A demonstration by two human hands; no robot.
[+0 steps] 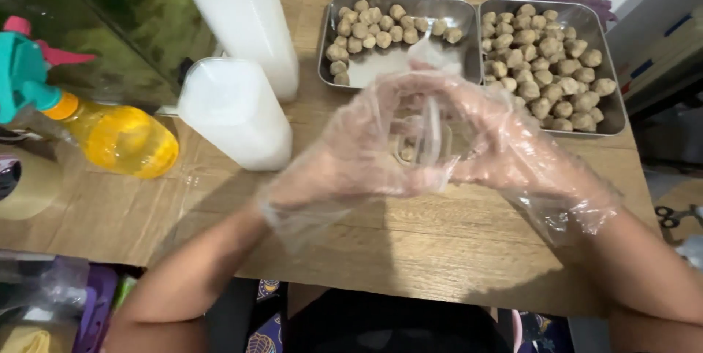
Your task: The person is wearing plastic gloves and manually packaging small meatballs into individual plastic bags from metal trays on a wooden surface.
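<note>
Both gloved hands, left hand [351, 151] and right hand [512, 151], pinch a small clear bag [425, 137] between them, above the table [439, 243]. Steel trays [469, 12] of meatballs [545, 60] sit just beyond the grip.

Both forearms come up from the bottom corners and angle inward, so that the hands meet in the middle of the view. Each hand wears a loose, clear disposable glove that bunches at the wrist. The left hand [351, 148] is turned with its back up and to the left, fingers curled toward the right. The right hand [512, 144] mirrors it, fingers bent toward the left. The fingertips of the two hands sit close together, perhaps touching, though the crinkled film blurs the exact contact. Both arms are bare below the gloves.
</note>
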